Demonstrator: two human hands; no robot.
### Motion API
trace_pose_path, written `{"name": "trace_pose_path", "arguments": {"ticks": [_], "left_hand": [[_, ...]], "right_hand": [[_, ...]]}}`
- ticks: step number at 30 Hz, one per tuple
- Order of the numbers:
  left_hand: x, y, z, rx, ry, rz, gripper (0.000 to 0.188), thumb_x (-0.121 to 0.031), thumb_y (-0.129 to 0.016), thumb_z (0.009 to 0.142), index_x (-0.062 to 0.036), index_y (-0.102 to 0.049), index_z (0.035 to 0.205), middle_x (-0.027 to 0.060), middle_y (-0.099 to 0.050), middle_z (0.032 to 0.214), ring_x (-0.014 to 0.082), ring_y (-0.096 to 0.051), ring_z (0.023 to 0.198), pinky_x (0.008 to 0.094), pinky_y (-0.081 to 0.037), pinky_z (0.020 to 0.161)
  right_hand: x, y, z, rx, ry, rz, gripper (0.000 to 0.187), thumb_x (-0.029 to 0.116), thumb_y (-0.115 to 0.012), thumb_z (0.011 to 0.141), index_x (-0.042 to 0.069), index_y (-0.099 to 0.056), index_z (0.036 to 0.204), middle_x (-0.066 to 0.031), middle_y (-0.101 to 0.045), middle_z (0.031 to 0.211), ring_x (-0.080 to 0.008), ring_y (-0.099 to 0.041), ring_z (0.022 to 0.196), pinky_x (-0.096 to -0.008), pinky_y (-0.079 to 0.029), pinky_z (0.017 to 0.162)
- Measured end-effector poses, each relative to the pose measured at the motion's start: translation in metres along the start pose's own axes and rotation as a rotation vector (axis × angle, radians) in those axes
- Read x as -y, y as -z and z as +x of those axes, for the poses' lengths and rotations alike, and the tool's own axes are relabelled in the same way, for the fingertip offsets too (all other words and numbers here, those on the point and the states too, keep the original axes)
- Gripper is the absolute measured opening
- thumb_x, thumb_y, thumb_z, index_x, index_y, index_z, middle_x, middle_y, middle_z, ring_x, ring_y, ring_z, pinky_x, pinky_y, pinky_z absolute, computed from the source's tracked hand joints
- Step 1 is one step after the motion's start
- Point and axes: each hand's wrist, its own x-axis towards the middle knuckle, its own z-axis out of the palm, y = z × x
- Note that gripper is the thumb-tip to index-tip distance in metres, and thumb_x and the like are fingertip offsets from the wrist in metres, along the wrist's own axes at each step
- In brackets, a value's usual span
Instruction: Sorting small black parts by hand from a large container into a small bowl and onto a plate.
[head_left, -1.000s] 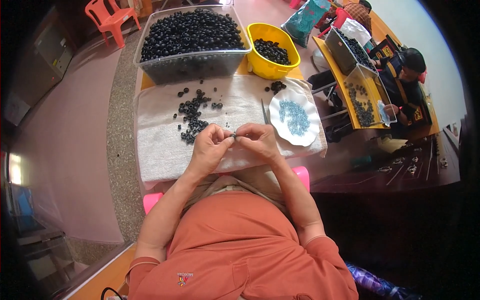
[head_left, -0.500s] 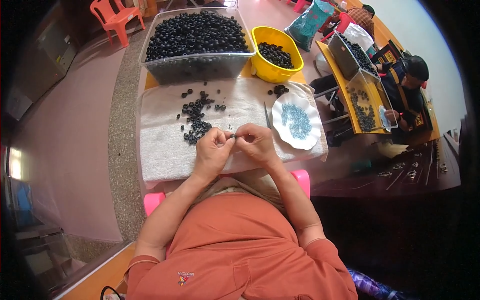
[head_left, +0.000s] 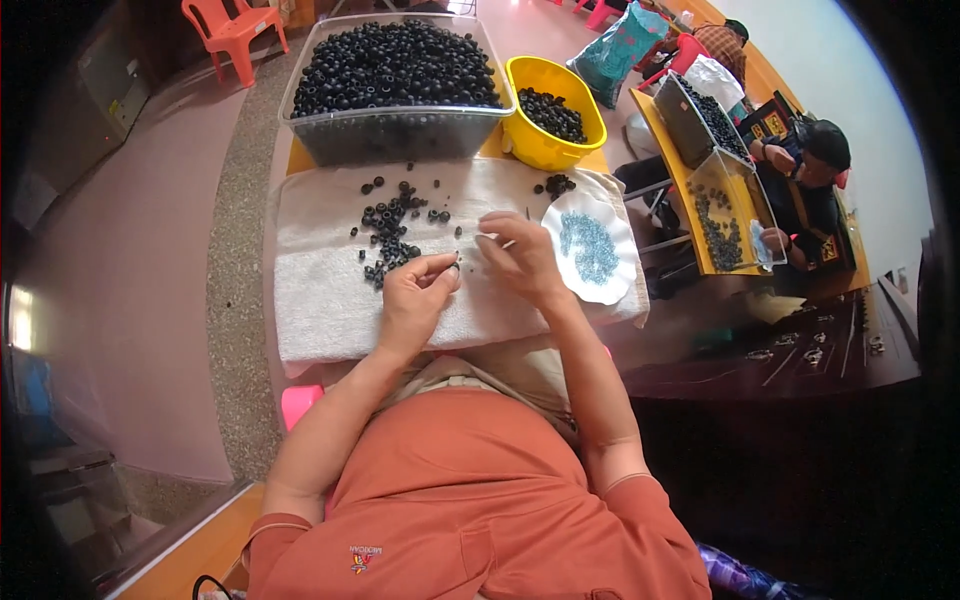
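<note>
Left hand (head_left: 413,300) pinches dark bead (head_left: 457,266), likely for control; right hand (head_left: 527,262) part-open, seemingly empty, white dish (head_left: 604,294) just right, presumably for reach.

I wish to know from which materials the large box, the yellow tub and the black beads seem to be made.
Large box: probably clear, glossy plastic; dark contents show through its wall.
Yellow tub: likely smooth plastic, from its even colour and rounded rim.
Black beads: hard-looking, with small highlights; wood, seed or plastic cannot be told.
</note>
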Motion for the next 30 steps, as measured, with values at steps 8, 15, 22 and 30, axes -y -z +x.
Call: {"name": "trace_pose_path", "arguments": {"ticks": [8,15,22,30], "left_hand": [[-0.007,0.001,0.001,-0.014,0.002,-0.017,0.024,-0.006,-0.070,0.085,0.0030,-0.068,0.107,0.0057,-0.070,0.091,0.0095,-0.064,0.079,0.0224,-0.051,0.071],[-0.001,-0.002,0.002,0.022,-0.029,-0.025,0.019,-0.005,-0.070,0.085,0.0032,-0.068,0.101,0.0041,-0.069,0.088,0.0084,-0.064,0.077,0.0219,-0.051,0.071],[0.002,-0.001,0.001,0.034,-0.009,-0.019,0.018,-0.005,-0.070,0.085,0.0038,-0.067,0.099,0.0036,-0.068,0.084,0.0076,-0.063,0.075,0.0212,-0.051,0.068],[0.000,-0.001,0.000,0.031,-0.028,-0.023,0.018,-0.006,-0.070,0.085,0.0034,-0.068,0.099,0.0026,-0.068,0.083,0.0070,-0.062,0.073,0.0207,-0.050,0.067]], "right_hand": [[-0.012,0.091,-0.035,-0.130,-0.192,-0.128,0.013,0.000,-0.070,0.082,0.003,-0.070,0.094,-0.0029,-0.067,0.077,-0.0066,-0.057,0.067,-0.0222,-0.047,0.061],[-0.012,0.118,-0.043,0.029,-0.231,-0.452,0.015,0.004,-0.072,0.078,0.003,-0.070,0.093,-0.0117,-0.070,0.084,-0.0192,-0.065,0.070,-0.0286,-0.052,0.066],[-0.018,0.107,-0.033,0.191,-0.170,-0.734,0.017,0.016,-0.067,0.082,0.005,-0.072,0.092,-0.0172,-0.068,0.090,-0.0358,-0.065,0.082,-0.0407,-0.051,0.077],[-0.024,0.102,-0.023,0.252,-0.192,-0.730,0.015,0.016,-0.063,0.082,0.006,-0.072,0.086,-0.0178,-0.068,0.090,-0.0360,-0.065,0.088,-0.0435,-0.051,0.081]]}}
